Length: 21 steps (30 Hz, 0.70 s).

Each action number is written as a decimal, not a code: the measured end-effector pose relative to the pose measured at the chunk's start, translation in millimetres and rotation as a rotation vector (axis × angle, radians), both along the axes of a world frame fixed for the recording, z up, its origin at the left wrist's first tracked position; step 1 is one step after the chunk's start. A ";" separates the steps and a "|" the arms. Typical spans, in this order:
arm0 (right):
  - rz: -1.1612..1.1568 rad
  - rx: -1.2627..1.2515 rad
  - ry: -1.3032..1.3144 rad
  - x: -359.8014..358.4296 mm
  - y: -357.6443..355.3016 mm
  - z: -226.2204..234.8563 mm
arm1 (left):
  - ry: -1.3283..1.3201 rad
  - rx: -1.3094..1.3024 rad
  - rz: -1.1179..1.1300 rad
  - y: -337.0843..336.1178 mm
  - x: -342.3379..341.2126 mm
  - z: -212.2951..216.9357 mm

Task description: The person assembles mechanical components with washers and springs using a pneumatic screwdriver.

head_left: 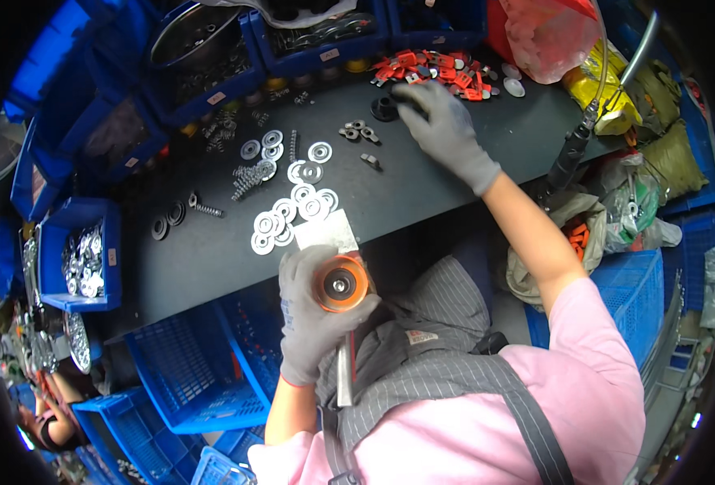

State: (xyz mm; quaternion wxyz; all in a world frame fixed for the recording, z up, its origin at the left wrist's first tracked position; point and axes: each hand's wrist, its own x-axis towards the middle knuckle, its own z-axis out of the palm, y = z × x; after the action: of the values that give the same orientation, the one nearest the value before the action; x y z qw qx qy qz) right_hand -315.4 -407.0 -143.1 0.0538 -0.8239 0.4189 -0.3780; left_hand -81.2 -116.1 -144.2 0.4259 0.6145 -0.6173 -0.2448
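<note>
Both hands, left hand [313, 311] and right hand [445, 129], wear grey gloves. Orange wheel [341, 284], silver centre. Dark grey table [422, 182]; silver washers [293, 208]. Blue bins [82, 255] left and far. Red pieces [438, 71], possibly plastic. Pink shirt [592, 388]; grey pinstriped apron [430, 347].

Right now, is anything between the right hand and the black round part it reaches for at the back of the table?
No. The right hand already touches the black round part; nothing lies between them.
</note>
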 end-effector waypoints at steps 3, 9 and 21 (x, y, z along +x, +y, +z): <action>-0.195 -0.059 0.088 7.5 -58.4 -30.6 | -0.013 0.014 -0.001 1.5 0.9 -1.6; -0.037 0.226 -0.192 3.5 -48.8 -34.6 | -0.007 0.066 -0.033 6.2 16.5 0.7; 0.211 0.199 0.024 4.6 75.8 -5.5 | -0.001 0.006 -0.050 3.4 24.1 -6.0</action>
State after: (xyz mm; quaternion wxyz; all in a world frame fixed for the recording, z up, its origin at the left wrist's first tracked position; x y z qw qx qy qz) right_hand -310.9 -331.2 -148.6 0.1695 -0.8583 0.3659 -0.3172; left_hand -57.1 -112.7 -150.2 0.4176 0.6001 -0.6320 -0.2569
